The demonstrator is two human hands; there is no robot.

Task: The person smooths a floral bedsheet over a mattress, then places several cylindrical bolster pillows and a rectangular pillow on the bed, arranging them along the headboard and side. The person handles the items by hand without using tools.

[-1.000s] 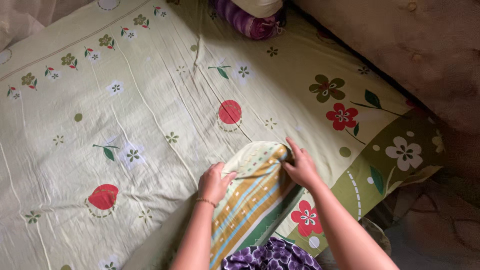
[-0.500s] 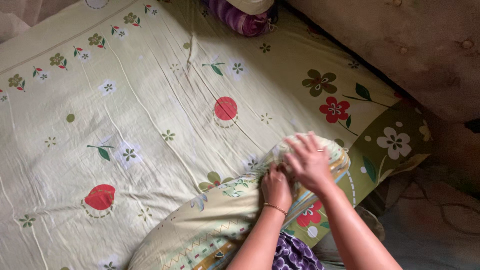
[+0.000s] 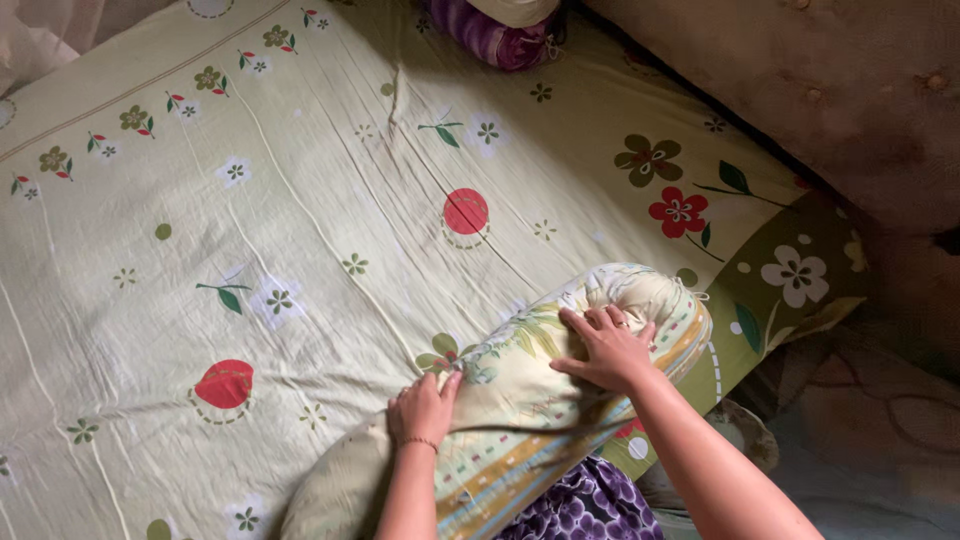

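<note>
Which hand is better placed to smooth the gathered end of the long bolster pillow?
Probably the right hand: it lies flat on the floral cylindrical bolster pillow close to its gathered end. The left hand is curled at the pillow's far side, farther from that end.

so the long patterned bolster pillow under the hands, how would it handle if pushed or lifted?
Probably soft: the long green-and-striped fabric bolster pillow dents under the flat right hand. Its rounded, cylinder-like form suggests it could roll sideways across the floral bedsheet. Likely light and saggy if lifted by one end; the left hand bunches its cover easily.
</note>
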